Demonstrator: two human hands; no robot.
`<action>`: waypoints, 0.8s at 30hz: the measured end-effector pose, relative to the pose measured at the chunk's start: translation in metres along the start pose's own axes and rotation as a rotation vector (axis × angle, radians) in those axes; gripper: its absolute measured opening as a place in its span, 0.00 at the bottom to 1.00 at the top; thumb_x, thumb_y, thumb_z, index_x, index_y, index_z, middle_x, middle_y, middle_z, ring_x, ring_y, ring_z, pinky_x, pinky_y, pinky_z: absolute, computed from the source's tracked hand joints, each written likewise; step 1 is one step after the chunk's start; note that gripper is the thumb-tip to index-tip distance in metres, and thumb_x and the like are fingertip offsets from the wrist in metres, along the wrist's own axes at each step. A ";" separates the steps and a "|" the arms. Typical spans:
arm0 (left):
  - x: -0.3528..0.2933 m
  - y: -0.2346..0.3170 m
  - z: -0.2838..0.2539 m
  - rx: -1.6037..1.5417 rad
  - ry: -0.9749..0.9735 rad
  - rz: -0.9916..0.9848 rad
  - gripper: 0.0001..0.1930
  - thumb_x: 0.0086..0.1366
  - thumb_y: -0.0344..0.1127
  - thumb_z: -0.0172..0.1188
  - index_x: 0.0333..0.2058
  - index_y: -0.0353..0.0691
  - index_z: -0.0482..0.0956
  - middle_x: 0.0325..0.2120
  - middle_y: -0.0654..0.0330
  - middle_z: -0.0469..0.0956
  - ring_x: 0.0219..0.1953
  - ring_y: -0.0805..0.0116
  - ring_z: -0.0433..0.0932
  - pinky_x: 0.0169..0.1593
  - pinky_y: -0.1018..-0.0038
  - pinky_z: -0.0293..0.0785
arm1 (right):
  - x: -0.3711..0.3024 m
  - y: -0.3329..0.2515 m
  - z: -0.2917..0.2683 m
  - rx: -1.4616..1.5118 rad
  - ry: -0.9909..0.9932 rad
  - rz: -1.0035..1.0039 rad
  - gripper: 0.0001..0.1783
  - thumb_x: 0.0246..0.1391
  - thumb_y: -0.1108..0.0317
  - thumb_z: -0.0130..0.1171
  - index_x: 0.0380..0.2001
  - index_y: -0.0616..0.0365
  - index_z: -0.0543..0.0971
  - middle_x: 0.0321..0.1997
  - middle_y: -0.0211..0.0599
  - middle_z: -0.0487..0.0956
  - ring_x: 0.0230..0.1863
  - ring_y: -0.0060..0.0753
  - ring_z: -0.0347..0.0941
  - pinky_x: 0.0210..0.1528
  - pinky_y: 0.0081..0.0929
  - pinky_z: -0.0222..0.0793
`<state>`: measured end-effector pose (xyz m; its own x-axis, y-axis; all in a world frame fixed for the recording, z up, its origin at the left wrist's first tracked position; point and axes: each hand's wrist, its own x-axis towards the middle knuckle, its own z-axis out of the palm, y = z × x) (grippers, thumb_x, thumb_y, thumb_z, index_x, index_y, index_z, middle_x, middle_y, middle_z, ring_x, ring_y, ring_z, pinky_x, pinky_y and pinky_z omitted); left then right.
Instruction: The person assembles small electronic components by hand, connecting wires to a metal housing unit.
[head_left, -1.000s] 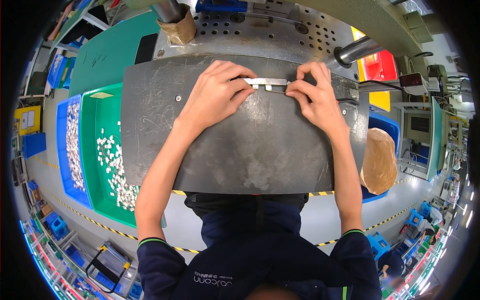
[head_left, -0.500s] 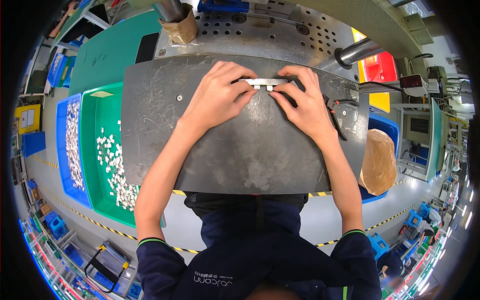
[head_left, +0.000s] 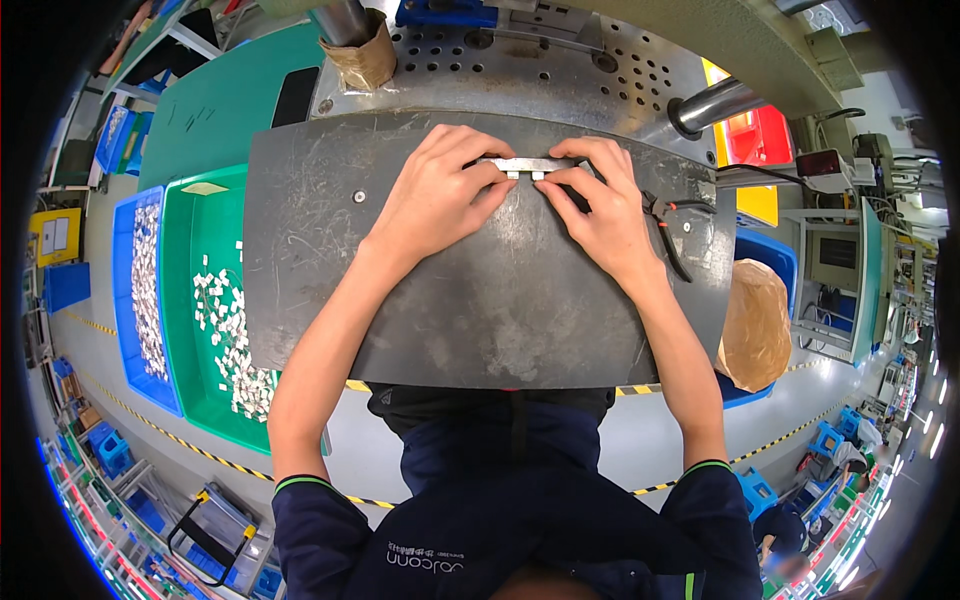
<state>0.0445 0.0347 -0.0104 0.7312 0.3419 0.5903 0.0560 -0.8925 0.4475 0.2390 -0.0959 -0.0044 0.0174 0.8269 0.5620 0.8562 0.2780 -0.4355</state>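
I read L hand (head_left: 430, 198) & R hand (head_left: 612, 208) w/ narrow grips on white pcs (head_left: 538, 176) at metal bar (head_left: 532, 164); pcs prob. light, stiff, best pinched at sides.

Only lettering I can make out is the pale print (head_left: 425, 560) on the shirt (head_left: 530, 500) chest, upside down from here. Yellow box (head_left: 73, 238) has a white sheet (head_left: 55, 239), maybe printed, but it's way too tiny to read.

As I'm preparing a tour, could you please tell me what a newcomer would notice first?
Probably the left hand and right hand at the metal bar, toward the dark plate's far edge. Next, perhaps, the green bin left of the plate, and the pliers on its right side.
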 end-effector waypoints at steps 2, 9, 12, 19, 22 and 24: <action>0.000 0.000 0.000 0.008 0.003 0.003 0.05 0.57 0.28 0.73 0.31 0.37 0.86 0.38 0.64 0.84 0.43 0.62 0.81 0.51 0.65 0.76 | -0.002 0.000 0.001 0.001 -0.001 0.005 0.09 0.51 0.73 0.75 0.34 0.59 0.84 0.47 0.31 0.80 0.51 0.40 0.76 0.53 0.39 0.68; 0.000 0.002 0.002 0.002 0.005 -0.022 0.05 0.56 0.27 0.73 0.31 0.37 0.85 0.38 0.64 0.84 0.43 0.62 0.81 0.51 0.66 0.76 | -0.001 0.000 0.001 -0.005 -0.001 0.021 0.09 0.51 0.72 0.75 0.34 0.59 0.84 0.47 0.30 0.80 0.50 0.38 0.76 0.53 0.38 0.67; -0.001 0.002 0.003 -0.004 0.020 -0.036 0.05 0.55 0.26 0.73 0.29 0.37 0.85 0.38 0.64 0.84 0.42 0.62 0.81 0.51 0.65 0.76 | -0.002 -0.001 0.002 -0.014 0.011 0.018 0.08 0.51 0.72 0.75 0.34 0.58 0.84 0.46 0.30 0.81 0.50 0.38 0.76 0.53 0.38 0.67; -0.002 0.000 0.007 -0.015 0.068 -0.057 0.05 0.54 0.26 0.73 0.27 0.37 0.84 0.38 0.64 0.85 0.41 0.62 0.82 0.50 0.64 0.77 | -0.001 0.001 0.005 -0.015 0.017 0.039 0.08 0.51 0.73 0.75 0.34 0.58 0.84 0.46 0.29 0.81 0.50 0.38 0.76 0.53 0.37 0.68; -0.003 -0.001 0.006 -0.017 0.051 -0.063 0.06 0.53 0.25 0.74 0.29 0.37 0.85 0.40 0.62 0.86 0.43 0.59 0.82 0.49 0.64 0.77 | -0.002 0.002 0.006 -0.015 0.024 0.029 0.08 0.52 0.72 0.75 0.34 0.58 0.84 0.46 0.29 0.81 0.51 0.37 0.77 0.53 0.37 0.68; -0.003 0.000 0.008 -0.025 0.054 -0.065 0.06 0.53 0.25 0.74 0.29 0.37 0.85 0.40 0.62 0.86 0.43 0.59 0.82 0.49 0.64 0.77 | -0.001 0.004 0.006 -0.012 0.022 0.034 0.08 0.52 0.72 0.74 0.34 0.58 0.84 0.46 0.30 0.82 0.51 0.37 0.77 0.54 0.38 0.68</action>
<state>0.0477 0.0312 -0.0173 0.6885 0.4153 0.5945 0.0851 -0.8604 0.5024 0.2391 -0.0930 -0.0105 0.0576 0.8250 0.5623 0.8610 0.2440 -0.4462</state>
